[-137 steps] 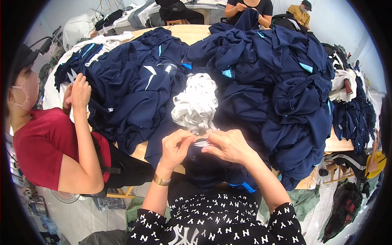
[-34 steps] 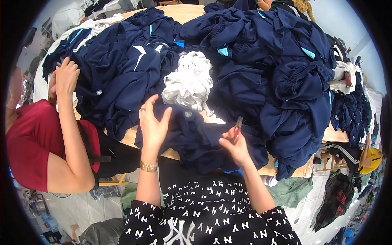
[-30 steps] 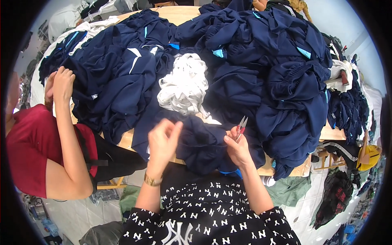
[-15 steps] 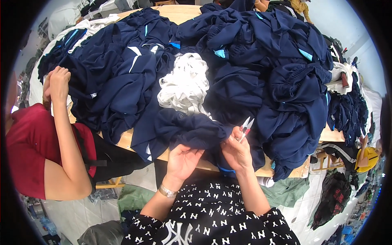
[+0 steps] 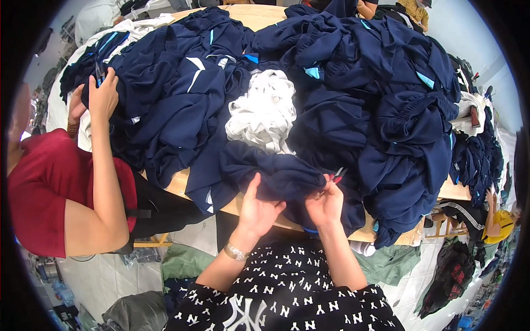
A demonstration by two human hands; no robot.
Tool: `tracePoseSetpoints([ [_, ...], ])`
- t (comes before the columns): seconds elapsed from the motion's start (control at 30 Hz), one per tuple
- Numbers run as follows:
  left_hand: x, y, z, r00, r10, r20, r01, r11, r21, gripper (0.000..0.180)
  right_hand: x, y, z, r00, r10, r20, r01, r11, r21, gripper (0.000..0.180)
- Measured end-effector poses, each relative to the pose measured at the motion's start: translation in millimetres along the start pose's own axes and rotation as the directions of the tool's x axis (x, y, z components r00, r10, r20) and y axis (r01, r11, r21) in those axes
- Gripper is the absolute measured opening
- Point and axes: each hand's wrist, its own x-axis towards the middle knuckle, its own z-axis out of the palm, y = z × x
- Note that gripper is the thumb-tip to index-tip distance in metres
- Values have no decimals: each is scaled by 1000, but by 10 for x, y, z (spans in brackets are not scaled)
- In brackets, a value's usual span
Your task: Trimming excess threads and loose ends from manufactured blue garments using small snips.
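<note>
At table edge | left hand (image 5: 258,211) fingers grip one navy garment (image 5: 276,174) | right hand (image 5: 326,205) fingers hold one snips (image 5: 333,177)

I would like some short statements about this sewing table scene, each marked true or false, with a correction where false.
1. Both hands grip a navy garment at the table edge. True.
2. The right hand holds small snips. True.
3. The white tape bundle lies on the floor. False: it rests among the navy clothes on the table.
4. The left hand wears a glove. False: it is bare, with a wrist bracelet.
5. The person in red sits to the right. False: to the left.
</note>
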Motion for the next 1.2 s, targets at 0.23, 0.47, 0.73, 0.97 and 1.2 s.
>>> tracePoseSetpoints([
  [0.23,-224,114,-243,961,-276,1,275,959,62,17,-78,-124,-141,931,-330,157,365,858,-362,19],
  [0.47,-376,71,-14,955,-293,51,295,911,-287,20,-245,-64,53,818,-460,345,572,706,-417,21],
  [0.73,-162,-62,-6,966,-61,250,153,918,-366,15,-265,-34,-140,923,-346,169,385,817,-429,21],
  [0.97,-93,-67,79,919,265,291,-304,948,97,24,-354,-83,38,568,-636,523,749,136,-648,28],
  [1.2,7,-6,-51,901,168,400,-253,953,169,23,-304,-185,280,432,-130,893,861,-236,-451,38],
])
